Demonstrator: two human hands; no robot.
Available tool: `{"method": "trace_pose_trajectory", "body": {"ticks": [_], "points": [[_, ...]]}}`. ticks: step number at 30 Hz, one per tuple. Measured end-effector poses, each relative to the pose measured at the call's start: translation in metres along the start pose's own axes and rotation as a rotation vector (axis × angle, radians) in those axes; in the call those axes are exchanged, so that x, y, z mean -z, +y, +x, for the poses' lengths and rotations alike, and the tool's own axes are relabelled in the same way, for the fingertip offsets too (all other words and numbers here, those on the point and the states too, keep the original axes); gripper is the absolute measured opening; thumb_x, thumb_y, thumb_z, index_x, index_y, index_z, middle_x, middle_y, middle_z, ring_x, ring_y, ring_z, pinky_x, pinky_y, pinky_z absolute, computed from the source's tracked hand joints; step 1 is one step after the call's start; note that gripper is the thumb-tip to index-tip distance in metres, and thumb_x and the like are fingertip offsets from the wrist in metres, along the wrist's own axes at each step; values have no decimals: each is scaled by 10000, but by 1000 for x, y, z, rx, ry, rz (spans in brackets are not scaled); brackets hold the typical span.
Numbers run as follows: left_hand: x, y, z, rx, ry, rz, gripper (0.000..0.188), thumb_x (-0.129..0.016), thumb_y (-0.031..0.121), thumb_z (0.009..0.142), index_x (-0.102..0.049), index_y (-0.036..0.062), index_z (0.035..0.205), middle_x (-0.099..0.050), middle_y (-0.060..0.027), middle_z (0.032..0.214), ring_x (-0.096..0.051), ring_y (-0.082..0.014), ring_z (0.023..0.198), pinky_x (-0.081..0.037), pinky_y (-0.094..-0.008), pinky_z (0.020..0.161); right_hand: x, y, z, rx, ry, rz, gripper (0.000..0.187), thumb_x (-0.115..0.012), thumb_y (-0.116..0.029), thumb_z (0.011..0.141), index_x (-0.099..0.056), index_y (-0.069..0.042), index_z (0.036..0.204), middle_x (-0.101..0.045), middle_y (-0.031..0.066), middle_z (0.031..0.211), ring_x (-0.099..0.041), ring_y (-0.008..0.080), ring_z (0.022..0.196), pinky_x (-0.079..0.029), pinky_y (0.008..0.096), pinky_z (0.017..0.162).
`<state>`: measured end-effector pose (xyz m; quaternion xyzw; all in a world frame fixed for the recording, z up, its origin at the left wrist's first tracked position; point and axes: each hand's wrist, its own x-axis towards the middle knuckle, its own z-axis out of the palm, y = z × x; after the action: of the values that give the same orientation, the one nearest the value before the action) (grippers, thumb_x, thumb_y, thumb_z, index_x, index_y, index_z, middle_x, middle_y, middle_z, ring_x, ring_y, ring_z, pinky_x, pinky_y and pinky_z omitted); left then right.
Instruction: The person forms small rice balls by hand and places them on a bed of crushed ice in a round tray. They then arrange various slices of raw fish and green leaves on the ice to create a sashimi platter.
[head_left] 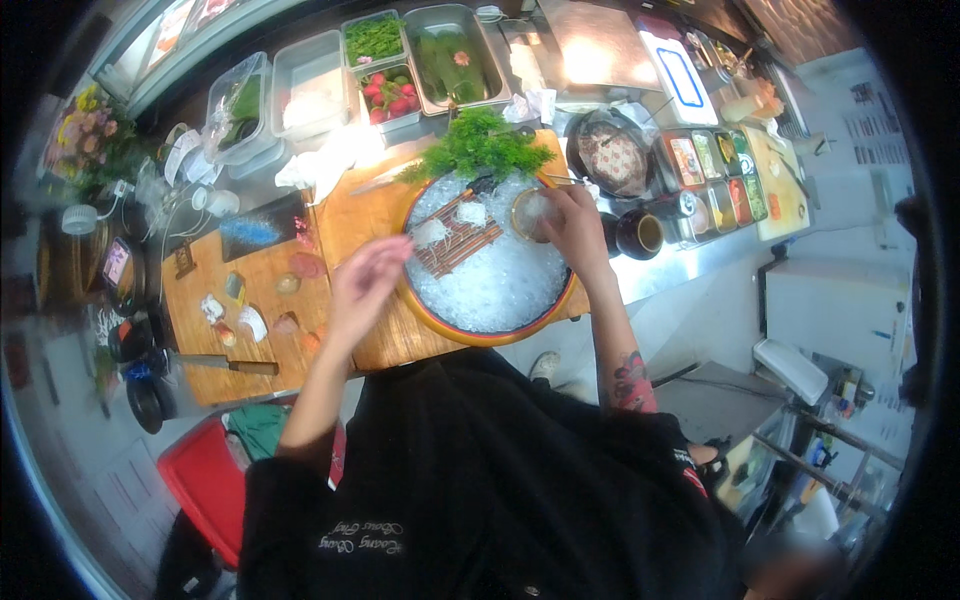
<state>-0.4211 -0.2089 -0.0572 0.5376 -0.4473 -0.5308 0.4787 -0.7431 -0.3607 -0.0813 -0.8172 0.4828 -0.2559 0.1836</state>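
A round wooden tub (427, 317) of crushed ice (500, 295) stands in front of me. On the ice lies a small brown bamboo mat (463, 255) with white shredded heaps (470, 213) on it. Leafy green sprigs (480, 146) spread over the tub's far rim. My right hand (575, 228) grips a small round clear bowl (528, 213) by its right side, above the ice at the tub's right. Beside the tub's left rim, my left hand (366, 283) hovers with fingers stretched out, slightly blurred, holding nothing that I can see.
At left, a wooden board (200, 285) bears several cut pieces of food and a knife (228, 364). Containers of greens (455, 60) and red radishes (390, 92) line the back. A dark cup (639, 235) and a tray of toppings (712, 175) stand at right.
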Motion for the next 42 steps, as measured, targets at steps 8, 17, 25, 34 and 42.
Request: {"method": "trace_pose_trajectory", "body": {"ticks": [8,17,25,34,42], "points": [[122,-25,-212,53,470,-953,165,-602,77,900,-445,113,863,-383,4,793,-389,-136,718,-363,-268,662,13,-10,12,35,-95,-45,279,-799,-61,814,-724,-49,1083,-667,136,1015,-648,322,898,-532,406,795],[46,-192,-522,1040,996,-357,133,-648,152,935,-633,82,1047,-641,-57,964,-622,-204,889,-511,-351,820,26,-124,163,198,-124,175,179,-779,-5,854,-709,-29,1017,-675,63,903,-639,180,762,-506,308,689],[145,-151,-369,871,560,311,233,-667,82,939,-746,38,1154,-756,-96,1101,-714,-217,938,-568,-347,860,-273,-194,368,447,-577,-168,348,-785,-180,865,-704,-87,1190,-731,189,1108,-700,361,1099,-558,484,971],[258,-23,-252,559,619,245,228,-600,-5,990,-695,4,1196,-708,-83,1038,-644,-170,962,-509,-309,905,-332,-179,412,533,-662,-299,297,-738,-117,836,-706,-58,1125,-715,219,1123,-678,417,1094,-551,492,962],[278,70,-129,218,428,503,278,-652,2,946,-713,30,1215,-713,-105,1037,-672,-181,992,-513,-312,859,-290,-180,393,593,-471,-71,265,-734,3,796,-694,-30,1056,-717,215,1023,-686,433,989,-563,486,873]]}}
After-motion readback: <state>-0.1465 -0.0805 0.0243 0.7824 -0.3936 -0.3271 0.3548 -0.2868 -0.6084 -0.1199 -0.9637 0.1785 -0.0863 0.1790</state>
